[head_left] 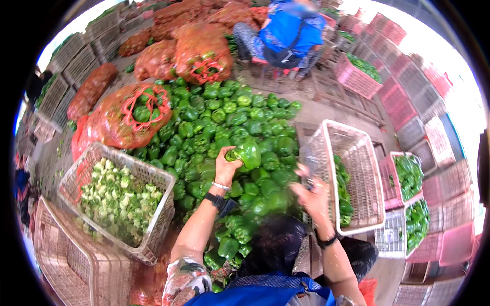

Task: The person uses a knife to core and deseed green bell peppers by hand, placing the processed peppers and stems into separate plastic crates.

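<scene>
My left hand is closed round a green bell pepper, raised over a large heap of green bell peppers. A bracelet and a dark wristwatch are on that wrist. To the right, my right hand is smeared by motion, its fingers partly curled beside the near left side of a pale plastic crate. A small dark and shiny thing shows at those fingers, too blurred to name. Green peppers lie along the left inside of that crate.
A crate of pale green pepper cores stands left, above empty-looking crates. Red mesh sacks lie behind it. Another person in blue sits at the back. Stacked crates and pepper-filled crates line the right.
</scene>
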A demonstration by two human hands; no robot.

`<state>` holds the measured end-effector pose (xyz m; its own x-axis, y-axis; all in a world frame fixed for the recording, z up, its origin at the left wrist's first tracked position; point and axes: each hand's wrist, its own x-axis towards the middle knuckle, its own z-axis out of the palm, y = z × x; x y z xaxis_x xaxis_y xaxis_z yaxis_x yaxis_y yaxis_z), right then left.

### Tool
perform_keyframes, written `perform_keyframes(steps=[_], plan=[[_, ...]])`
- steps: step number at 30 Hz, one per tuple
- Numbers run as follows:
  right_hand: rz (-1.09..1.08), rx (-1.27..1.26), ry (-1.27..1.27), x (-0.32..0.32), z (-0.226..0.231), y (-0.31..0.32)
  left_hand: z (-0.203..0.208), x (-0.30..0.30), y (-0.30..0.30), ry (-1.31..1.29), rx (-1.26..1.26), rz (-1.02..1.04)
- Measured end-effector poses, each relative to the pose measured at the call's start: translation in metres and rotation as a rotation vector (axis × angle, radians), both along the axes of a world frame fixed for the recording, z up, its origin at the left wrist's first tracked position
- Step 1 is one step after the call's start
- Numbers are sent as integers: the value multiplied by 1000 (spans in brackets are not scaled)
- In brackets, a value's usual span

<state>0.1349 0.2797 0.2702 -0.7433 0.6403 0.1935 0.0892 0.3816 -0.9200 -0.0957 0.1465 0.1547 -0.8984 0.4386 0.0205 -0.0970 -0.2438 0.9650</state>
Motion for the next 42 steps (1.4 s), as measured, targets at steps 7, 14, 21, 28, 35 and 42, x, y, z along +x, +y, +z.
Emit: perform_keyframes(steps=[7, 14, 21, 28, 35, 42], plan=[[23, 247, 83, 6, 48, 5, 122, 82, 33, 433, 49, -458], [-178, -639, 621, 77, 45, 43, 171, 132, 83, -245, 453, -746], [-222, -891, 1040, 131, 26, 80, 194, 183, 178, -14, 68, -623], [-350, -700, 784, 149, 16, 97, 166, 242, 191, -368, 301, -1154], [-595, 394, -197, 167, 20, 114, 104, 244, 206, 72, -12, -952], [-481, -116, 177, 168, -4, 120, 124, 236, 183, -313, 122, -1237]])
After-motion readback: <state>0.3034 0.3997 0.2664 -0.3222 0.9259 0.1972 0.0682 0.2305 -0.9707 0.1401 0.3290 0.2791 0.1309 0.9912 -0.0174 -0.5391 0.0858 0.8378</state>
